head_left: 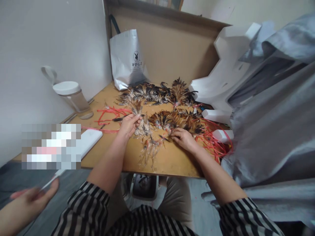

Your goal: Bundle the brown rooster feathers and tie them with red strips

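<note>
My left hand point(129, 125) pinches a small bunch of brown feathers point(136, 107) between thumb and fingertips, with the tips pointing up and away from me. Close to it lie pale, fluffy feathers point(142, 128). My right hand point(183, 138) has its fingers curled together at the near edge of a row of golden-brown feathers point(180, 120); what its fingertips hold, if anything, is too small to make out. Loose feather scraps point(150, 147) are scattered between my hands. A second row of darker feathers point(152, 92) runs behind.
Red ribbon strips lie at left point(113, 113) and in a tangle point(214, 141) at right. A silver bag point(126, 59), a lidded jar point(73, 96) and white foam pieces point(209, 82) border the table. Another person's hand point(34, 203) holds a white cord at lower left. A bin point(144, 186) stands below.
</note>
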The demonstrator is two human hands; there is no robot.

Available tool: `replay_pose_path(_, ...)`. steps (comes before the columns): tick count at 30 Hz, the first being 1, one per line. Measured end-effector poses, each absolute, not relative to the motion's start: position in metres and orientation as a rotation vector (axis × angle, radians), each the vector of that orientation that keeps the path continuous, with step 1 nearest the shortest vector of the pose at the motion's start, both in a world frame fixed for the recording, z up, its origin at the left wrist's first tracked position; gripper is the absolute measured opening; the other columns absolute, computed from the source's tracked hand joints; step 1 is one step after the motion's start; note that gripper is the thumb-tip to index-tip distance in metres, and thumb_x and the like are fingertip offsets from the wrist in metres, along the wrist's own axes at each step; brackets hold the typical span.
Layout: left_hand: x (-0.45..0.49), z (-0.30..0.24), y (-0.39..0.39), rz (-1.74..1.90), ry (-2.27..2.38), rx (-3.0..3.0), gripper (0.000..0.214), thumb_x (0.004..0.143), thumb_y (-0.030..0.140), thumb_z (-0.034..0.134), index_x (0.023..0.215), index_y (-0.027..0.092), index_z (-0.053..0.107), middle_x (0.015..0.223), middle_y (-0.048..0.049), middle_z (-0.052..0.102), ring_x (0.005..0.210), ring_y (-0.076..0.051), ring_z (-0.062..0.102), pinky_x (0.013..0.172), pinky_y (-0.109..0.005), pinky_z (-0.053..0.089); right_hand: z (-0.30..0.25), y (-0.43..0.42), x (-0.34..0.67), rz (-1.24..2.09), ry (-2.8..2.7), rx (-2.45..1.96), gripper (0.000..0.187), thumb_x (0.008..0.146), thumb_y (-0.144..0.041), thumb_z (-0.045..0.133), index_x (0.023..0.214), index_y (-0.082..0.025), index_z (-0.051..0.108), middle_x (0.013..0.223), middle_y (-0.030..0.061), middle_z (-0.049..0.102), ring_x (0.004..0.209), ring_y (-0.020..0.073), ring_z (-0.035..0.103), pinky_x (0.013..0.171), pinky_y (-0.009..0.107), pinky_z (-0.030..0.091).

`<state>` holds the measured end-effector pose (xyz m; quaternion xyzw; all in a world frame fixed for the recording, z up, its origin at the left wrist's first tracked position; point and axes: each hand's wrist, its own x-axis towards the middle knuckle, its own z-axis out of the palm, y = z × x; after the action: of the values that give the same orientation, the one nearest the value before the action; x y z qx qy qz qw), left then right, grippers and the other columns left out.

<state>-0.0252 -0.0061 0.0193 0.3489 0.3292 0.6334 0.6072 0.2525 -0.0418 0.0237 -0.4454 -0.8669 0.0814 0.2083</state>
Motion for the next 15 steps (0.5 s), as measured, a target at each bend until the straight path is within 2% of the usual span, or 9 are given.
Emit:
replay_pose_path(2, -0.025, 0.018, -0.006, 1.458, 0.759, 0.804, 0.020, 0.060, 0.022, 0.071, 0.068, 0.010, 0.056, 0.062, -0.0005, 0.056, 0.046, -0.002, 0.045, 0.039, -0.011, 0.032, 0.025, -0.036, 0.252, 0.399, -2.203, -1.241, 0.018, 0.078, -0.027, 0.047, 0.078, -0.018, 0.063, 0.078, 0.0036, 0.060, 0.073, 0.0144, 0.054, 0.069, 0.027, 0.041)
replay_pose_path(5, -0.025, 0.018, -0.005, 1.458, 0.758, 0.807, 0.020, 0.060, 0.021, 0.071, 0.066, 0.010, 0.056, 0.061, -0.0011, 0.057, 0.047, -0.002, 0.045, 0.039, -0.011, 0.032, 0.038, -0.023, 0.251, 0.580, -1.930, -1.318, 0.020, 0.076, -0.032, 0.049, 0.066, -0.016, 0.055, 0.058, -0.0022, 0.050, 0.054, 0.0104, 0.045, 0.054, 0.023, 0.036)
replay_pose_path(10, -0.025, 0.019, -0.005, 1.468, 0.757, 0.801, 0.020, 0.059, 0.021, 0.071, 0.065, 0.010, 0.056, 0.062, -0.0017, 0.057, 0.047, -0.002, 0.046, 0.039, -0.011, 0.032, 0.050, 0.010, 0.252, 0.771, -1.952, -1.381, 0.023, 0.072, -0.035, 0.052, 0.061, -0.015, 0.053, 0.050, -0.0050, 0.045, 0.046, 0.0074, 0.037, 0.049, 0.020, 0.032)
replay_pose_path(12, -0.026, 0.019, -0.005, 1.462, 0.763, 0.807, 0.020, 0.059, 0.022, 0.071, 0.065, 0.010, 0.057, 0.062, -0.0015, 0.056, 0.047, -0.002, 0.045, 0.039, -0.011, 0.033, 0.048, 0.023, 0.252, 0.743, -2.057, -1.473, 0.022, 0.071, -0.032, 0.052, 0.057, -0.015, 0.053, 0.048, -0.0046, 0.044, 0.045, 0.0076, 0.036, 0.048, 0.021, 0.031)
replay_pose_path(15, -0.026, 0.019, -0.005, 1.451, 0.768, 0.815, 0.020, 0.059, 0.022, 0.071, 0.065, 0.010, 0.057, 0.061, -0.0012, 0.056, 0.047, -0.002, 0.045, 0.039, -0.011, 0.033, 0.048, 0.037, 0.250, 0.384, -2.149, -1.618, 0.011, 0.067, -0.024, 0.055, 0.060, -0.017, 0.059, 0.054, -0.0013, 0.051, 0.051, 0.0104, 0.043, 0.053, 0.023, 0.034)
